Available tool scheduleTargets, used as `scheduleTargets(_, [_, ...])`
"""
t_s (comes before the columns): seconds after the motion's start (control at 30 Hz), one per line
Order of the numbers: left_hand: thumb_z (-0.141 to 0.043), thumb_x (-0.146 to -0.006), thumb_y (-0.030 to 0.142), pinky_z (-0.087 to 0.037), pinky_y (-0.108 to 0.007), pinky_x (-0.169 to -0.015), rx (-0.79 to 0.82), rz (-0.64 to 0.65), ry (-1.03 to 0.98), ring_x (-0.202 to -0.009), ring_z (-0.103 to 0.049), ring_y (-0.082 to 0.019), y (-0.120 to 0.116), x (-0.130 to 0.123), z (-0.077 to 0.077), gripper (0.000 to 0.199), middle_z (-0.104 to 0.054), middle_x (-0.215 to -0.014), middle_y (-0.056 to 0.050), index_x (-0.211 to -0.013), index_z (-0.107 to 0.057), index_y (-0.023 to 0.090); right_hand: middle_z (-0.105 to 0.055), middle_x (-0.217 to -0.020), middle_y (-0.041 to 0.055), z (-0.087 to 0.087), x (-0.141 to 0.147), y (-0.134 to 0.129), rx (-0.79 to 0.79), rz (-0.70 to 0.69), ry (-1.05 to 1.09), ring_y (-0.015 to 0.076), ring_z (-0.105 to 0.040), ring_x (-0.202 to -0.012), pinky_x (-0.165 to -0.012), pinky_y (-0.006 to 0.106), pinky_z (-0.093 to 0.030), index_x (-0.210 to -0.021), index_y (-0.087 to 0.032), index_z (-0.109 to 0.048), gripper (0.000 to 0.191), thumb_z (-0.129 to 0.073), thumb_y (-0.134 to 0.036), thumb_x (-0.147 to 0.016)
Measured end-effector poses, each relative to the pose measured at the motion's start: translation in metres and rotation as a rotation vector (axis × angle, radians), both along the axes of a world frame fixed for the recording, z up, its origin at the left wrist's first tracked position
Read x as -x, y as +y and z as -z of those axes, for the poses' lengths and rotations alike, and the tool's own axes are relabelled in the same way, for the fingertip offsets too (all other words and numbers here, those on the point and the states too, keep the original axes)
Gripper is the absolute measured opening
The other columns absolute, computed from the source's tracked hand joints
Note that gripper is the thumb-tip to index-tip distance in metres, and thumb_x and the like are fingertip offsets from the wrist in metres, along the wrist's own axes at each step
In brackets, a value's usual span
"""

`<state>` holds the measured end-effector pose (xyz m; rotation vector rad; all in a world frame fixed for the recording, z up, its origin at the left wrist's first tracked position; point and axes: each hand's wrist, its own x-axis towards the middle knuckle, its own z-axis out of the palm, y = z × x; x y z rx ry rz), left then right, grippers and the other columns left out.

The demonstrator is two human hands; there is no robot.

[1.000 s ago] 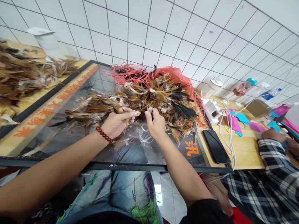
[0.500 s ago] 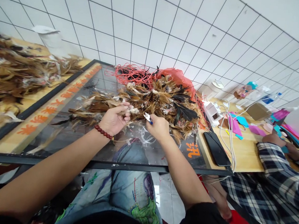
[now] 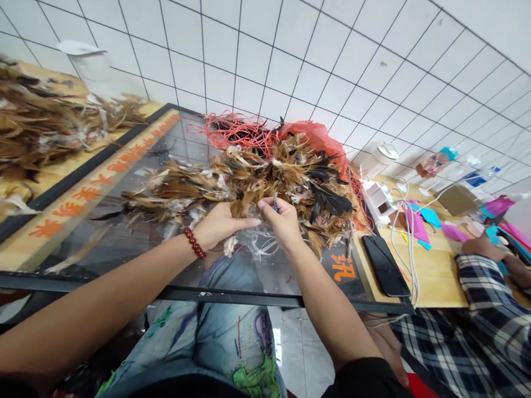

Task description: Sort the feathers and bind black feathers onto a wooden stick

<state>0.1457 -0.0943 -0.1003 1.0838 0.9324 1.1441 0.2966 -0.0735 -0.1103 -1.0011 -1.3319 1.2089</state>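
Observation:
My left hand (image 3: 220, 224), with a red bead bracelet at its wrist, is closed around a small bunch of brown feathers (image 3: 242, 210). A white fluffy end (image 3: 229, 246) hangs below that hand, and its thumb reaches right. My right hand (image 3: 283, 221) is curled just beside it, the two nearly meeting. It grips small thread snips (image 3: 275, 205); only a bit of blue shows, and the blades are mostly hidden. Right behind both hands spreads a pile of brown and black feathers (image 3: 291, 176). Clear plastic strands (image 3: 263, 247) lie below them on the glass tabletop (image 3: 142, 253).
Red string (image 3: 239, 132) and a red plastic bag (image 3: 316, 136) lie behind the pile. More feathers (image 3: 33, 120) cover the left table. To the right are a phone (image 3: 385, 265), white cables and a white box (image 3: 378, 200). A co-worker's plaid sleeve (image 3: 485, 283) is at far right.
My left hand has turned over, bringing the feather tips up and the white end down. My right hand has shifted slightly with the snips, which are now mostly hidden.

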Motion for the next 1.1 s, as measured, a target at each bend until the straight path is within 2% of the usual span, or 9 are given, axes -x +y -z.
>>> scheduleTargets(0.1, [-0.09, -0.052, 0.028, -0.041, -0.022, -0.053, -0.007, -0.054, -0.01, -0.052, -0.049, -0.009, 0.002, 0.001, 0.001, 0.032, -0.058, -0.055, 0.001, -0.057, -0.063, 0.013, -0.04, -0.052, -0.0081, -0.004, 0.003, -0.003, 0.037, -0.052, 0.052, 0.0063, -0.031, -0.05, -0.051, 0.023, -0.024, -0.081, -0.017, -0.064, 0.045, -0.074, -0.059, -0.066])
scheduleTargets(0.17, [-0.084, -0.062, 0.034, -0.034, -0.021, -0.044, 0.036, -0.054, -0.068, -0.044, -0.041, -0.007, 0.003, 0.004, 0.0, 0.034, -0.05, -0.049, 0.002, -0.053, -0.059, 0.013, -0.041, -0.052, -0.0084, -0.005, 0.003, -0.003, 0.029, -0.044, 0.063, 0.0063, -0.032, -0.05, -0.051, 0.023, -0.024, -0.088, -0.016, -0.065, 0.048, -0.074, -0.059, -0.067])
scheduleTargets(0.3, [-0.076, -0.073, 0.028, -0.031, -0.019, -0.036, 0.176, -0.019, -0.273, -0.039, -0.038, -0.007, 0.006, 0.011, -0.004, 0.021, -0.048, -0.051, 0.003, -0.083, -0.07, 0.012, -0.04, -0.052, -0.0087, -0.002, 0.001, -0.002, 0.058, -0.082, 0.028, 0.0061, -0.03, -0.05, -0.051, 0.023, -0.021, -0.086, -0.016, -0.065, 0.048, -0.072, -0.06, -0.069])
scheduleTargets(0.43, [-0.073, -0.076, 0.018, -0.034, -0.016, -0.036, 0.179, -0.038, -0.397, -0.04, -0.04, -0.007, 0.007, 0.012, -0.008, 0.016, -0.047, -0.051, 0.003, -0.089, -0.069, 0.01, -0.043, -0.057, -0.0073, 0.004, 0.001, -0.001, 0.035, -0.141, -0.09, 0.0063, -0.031, -0.053, -0.053, 0.023, -0.024, -0.08, -0.016, -0.064, 0.042, -0.072, -0.056, -0.07])
scheduleTargets(0.57, [-0.071, -0.08, 0.022, -0.033, -0.016, -0.034, 0.22, -0.002, -0.401, -0.039, -0.04, -0.006, 0.005, 0.01, -0.011, 0.015, -0.051, -0.056, 0.001, -0.084, -0.068, 0.009, -0.045, -0.059, -0.0065, 0.008, 0.002, 0.001, -0.031, -0.056, -0.178, 0.0071, -0.033, -0.055, -0.055, 0.024, -0.027, -0.077, -0.016, -0.064, 0.04, -0.07, -0.054, -0.069])
scheduleTargets(0.7, [-0.066, -0.084, 0.019, -0.035, -0.017, -0.035, 0.291, -0.101, -0.313, -0.038, -0.042, -0.007, 0.004, 0.01, -0.013, 0.016, -0.05, -0.053, 0.0, -0.072, -0.064, 0.009, -0.045, -0.059, -0.006, 0.009, 0.002, 0.001, -0.062, -0.04, -0.242, 0.0079, -0.034, -0.054, -0.055, 0.024, -0.028, -0.075, -0.016, -0.063, 0.036, -0.067, -0.052, -0.072])
scheduleTargets(0.9, [-0.055, -0.088, 0.013, -0.043, -0.019, -0.037, 0.398, -0.083, -0.363, -0.041, -0.049, -0.011, 0.004, 0.01, -0.016, 0.015, -0.053, -0.054, -0.001, -0.078, -0.066, 0.012, -0.05, -0.061, -0.0045, 0.0, -0.001, 0.0, -0.094, 0.043, -0.224, 0.0094, -0.04, -0.057, -0.058, 0.024, -0.035, -0.077, -0.017, -0.064, 0.031, -0.066, -0.048, -0.073])
scheduleTargets(0.97, [-0.054, -0.085, 0.006, -0.046, -0.019, -0.041, 0.387, -0.099, -0.389, -0.044, -0.052, -0.01, 0.005, 0.009, -0.016, 0.015, -0.056, -0.057, -0.002, -0.076, -0.065, 0.011, -0.052, -0.063, -0.0039, -0.001, -0.002, 0.001, -0.101, 0.098, -0.207, 0.0101, -0.042, -0.059, -0.059, 0.024, -0.036, -0.077, -0.017, -0.064, 0.031, -0.066, -0.048, -0.073])
scheduleTargets(1.1, [-0.055, -0.076, -0.005, -0.051, -0.019, -0.05, 0.241, -0.171, -0.442, -0.053, -0.058, -0.01, 0.007, 0.008, -0.013, 0.018, -0.064, -0.069, -0.005, -0.073, -0.065, 0.01, -0.053, -0.064, -0.0035, -0.001, -0.003, 0.003, -0.138, 0.203, -0.186, 0.011, -0.043, -0.061, -0.062, 0.025, -0.038, -0.077, -0.017, -0.064, 0.031, -0.065, -0.048, -0.074])
